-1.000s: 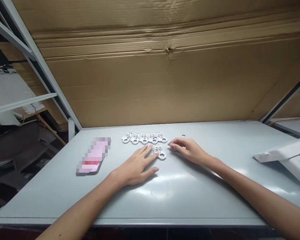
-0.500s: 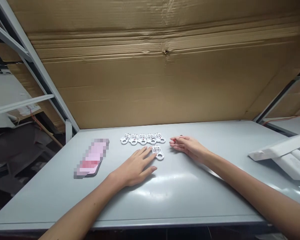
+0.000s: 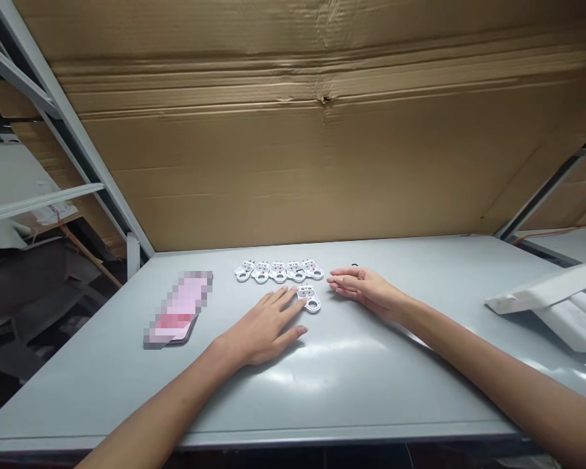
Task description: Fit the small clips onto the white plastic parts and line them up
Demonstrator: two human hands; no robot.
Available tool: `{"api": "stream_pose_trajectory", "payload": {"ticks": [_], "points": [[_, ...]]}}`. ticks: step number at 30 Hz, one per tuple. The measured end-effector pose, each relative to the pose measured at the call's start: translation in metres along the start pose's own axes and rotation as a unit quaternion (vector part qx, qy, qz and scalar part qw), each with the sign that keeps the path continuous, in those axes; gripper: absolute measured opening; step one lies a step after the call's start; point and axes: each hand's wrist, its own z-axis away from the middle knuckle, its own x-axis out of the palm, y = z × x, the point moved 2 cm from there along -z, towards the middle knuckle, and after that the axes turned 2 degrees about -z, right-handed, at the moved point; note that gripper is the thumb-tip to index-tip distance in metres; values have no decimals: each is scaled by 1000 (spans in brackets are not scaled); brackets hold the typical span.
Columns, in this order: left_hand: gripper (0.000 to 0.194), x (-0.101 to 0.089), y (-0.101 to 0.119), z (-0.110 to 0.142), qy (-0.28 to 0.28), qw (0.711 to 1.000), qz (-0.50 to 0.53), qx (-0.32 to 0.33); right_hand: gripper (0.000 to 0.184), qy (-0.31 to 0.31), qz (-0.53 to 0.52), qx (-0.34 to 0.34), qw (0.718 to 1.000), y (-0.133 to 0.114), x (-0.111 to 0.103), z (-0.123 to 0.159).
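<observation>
A small white plastic piece with a round hole (image 3: 309, 299) lies on the table just below a row of several similar pieces (image 3: 278, 271). My left hand (image 3: 264, 326) rests flat with its fingers apart, the fingertips at the left edge of the single piece, holding nothing. My right hand (image 3: 364, 290) lies to the right of that piece with its fingers extended and close together. Its fingertips stop a little apart from the piece, and it holds nothing.
The pale grey table (image 3: 371, 391) carries a pixelated pink package (image 3: 178, 309) at the left and a tiny dark item (image 3: 355, 265) at the back. White packing pieces (image 3: 551, 306) lie at the right edge. Corrugated cardboard (image 3: 293, 163) and a metal shelf frame (image 3: 63, 124) stand behind.
My right hand has flattened and moved slightly left since the oldest frame. The view has shifted slightly. The white pieces and my left hand stay in place on the table.
</observation>
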Motion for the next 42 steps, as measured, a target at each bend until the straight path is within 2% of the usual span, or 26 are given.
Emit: {"api": "stream_pose_trajectory", "payload": {"ticks": [5, 9, 14, 23, 27, 30, 35, 38, 42], "points": [[60, 1, 0, 0, -9, 1000, -5, -1, 27, 4, 8, -6, 1000, 0, 0, 1], [61, 1, 0, -1, -11, 1000, -2, -1, 27, 10, 56, -27, 998, -1, 1, 2], [60, -1, 2, 0, -10, 1000, 3, -1, 39, -5, 127, -59, 990, -1, 6, 3], [66, -1, 2, 3, -2, 999, 22, 24, 36, -5, 110, -42, 993, 0, 4, 3], [67, 1, 1, 2, -3, 999, 26, 27, 38, -27, 177, -92, 980, -1, 8, 4], [71, 2, 2, 2, -10, 999, 32, 34, 29, -49, 267, -185, 945, -2, 17, 9], [74, 1, 2, 2, -18, 998, 38, 51, 20, -36, 417, -359, 834, 1, 25, 16], [74, 1, 1, 2, -19, 998, 38, 52, 22, -33, 474, -407, 780, 5, 24, 15], [75, 0, 1, 2, -14, 998, 35, 57, 24, -55, 502, -430, 748, 9, 22, 10]]}}
